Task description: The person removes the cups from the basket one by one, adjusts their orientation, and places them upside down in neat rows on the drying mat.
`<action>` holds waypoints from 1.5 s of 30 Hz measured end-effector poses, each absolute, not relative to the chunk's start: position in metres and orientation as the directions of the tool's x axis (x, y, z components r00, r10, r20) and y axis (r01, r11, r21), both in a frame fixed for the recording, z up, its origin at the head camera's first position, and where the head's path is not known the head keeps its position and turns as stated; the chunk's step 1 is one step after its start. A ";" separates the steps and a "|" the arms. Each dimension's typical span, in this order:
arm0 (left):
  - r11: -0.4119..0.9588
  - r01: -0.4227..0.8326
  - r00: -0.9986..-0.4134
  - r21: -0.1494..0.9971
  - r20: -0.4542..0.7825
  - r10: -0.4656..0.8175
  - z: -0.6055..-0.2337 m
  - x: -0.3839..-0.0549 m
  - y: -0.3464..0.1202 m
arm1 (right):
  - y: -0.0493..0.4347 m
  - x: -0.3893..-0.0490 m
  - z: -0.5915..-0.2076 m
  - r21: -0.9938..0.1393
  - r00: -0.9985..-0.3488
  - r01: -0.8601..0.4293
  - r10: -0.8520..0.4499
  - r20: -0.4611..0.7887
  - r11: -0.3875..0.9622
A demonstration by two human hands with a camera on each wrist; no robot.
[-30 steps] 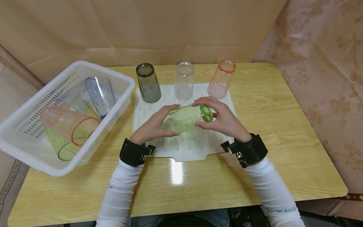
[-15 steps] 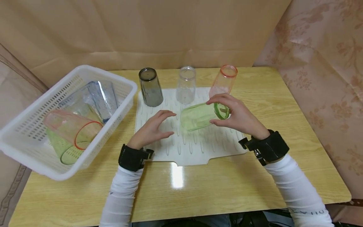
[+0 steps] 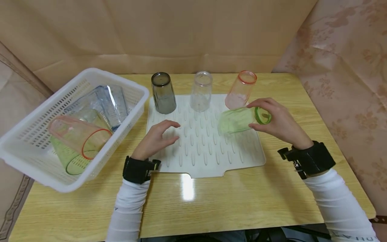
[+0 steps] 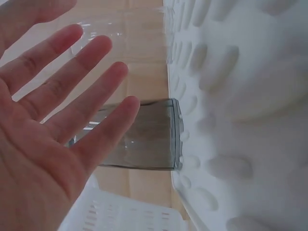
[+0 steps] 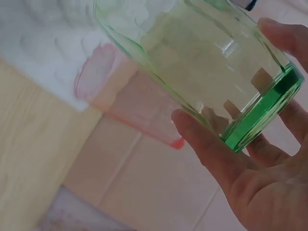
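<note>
Green glass [image 3: 237, 120] is being gripped sideways by its thick end in right hand [image 3: 276, 119], right of head frame's centre, over white mat's [image 3: 208, 153] right edge, left hand [image 3: 158, 137] being held well apart, fingers [image 4: 91, 98] spread, left of centre.

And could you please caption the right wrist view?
Right hand holding a green glass by its base, pink glass behind.
</note>
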State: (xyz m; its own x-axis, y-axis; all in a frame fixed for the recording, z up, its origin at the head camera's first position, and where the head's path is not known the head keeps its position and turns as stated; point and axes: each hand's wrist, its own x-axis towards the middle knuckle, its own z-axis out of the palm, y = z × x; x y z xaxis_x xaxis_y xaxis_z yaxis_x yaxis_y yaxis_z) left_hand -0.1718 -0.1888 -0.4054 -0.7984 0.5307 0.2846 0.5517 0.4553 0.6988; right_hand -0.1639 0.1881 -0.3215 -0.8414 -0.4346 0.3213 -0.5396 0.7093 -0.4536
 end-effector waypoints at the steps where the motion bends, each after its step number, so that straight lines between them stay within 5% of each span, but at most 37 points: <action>1: 0.450 0.550 -0.801 0.703 0.291 0.524 -0.406 -0.171 -0.189 | 0.191 -0.164 -0.320 -0.436 -0.838 -0.544 -0.437 0.328 0.717; 12: 0.475 0.588 -0.803 0.655 0.406 0.436 -0.411 -0.167 -0.189 | 0.199 -0.174 -0.309 -0.333 -0.817 -0.575 -0.496 0.295 0.748; 30: 0.478 0.582 -0.809 0.658 0.407 0.425 -0.413 -0.160 -0.188 | 0.199 -0.178 -0.308 -0.330 -0.868 -0.495 -0.469 0.162 0.803; 45: 0.468 0.579 -0.809 0.668 0.401 0.429 -0.423 -0.151 -0.193 | 0.186 -0.189 -0.302 -0.353 -0.889 -0.403 -0.453 -0.067 0.844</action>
State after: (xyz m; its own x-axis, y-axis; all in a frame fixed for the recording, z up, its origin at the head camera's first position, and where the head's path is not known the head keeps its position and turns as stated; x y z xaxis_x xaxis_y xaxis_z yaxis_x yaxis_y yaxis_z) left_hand -0.1509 -0.1928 -0.4233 -0.8094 0.4289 0.4011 0.5789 0.4683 0.6675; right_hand -0.1891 0.1861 -0.3025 -0.8891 -0.4529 -0.0671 -0.4034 0.8443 -0.3528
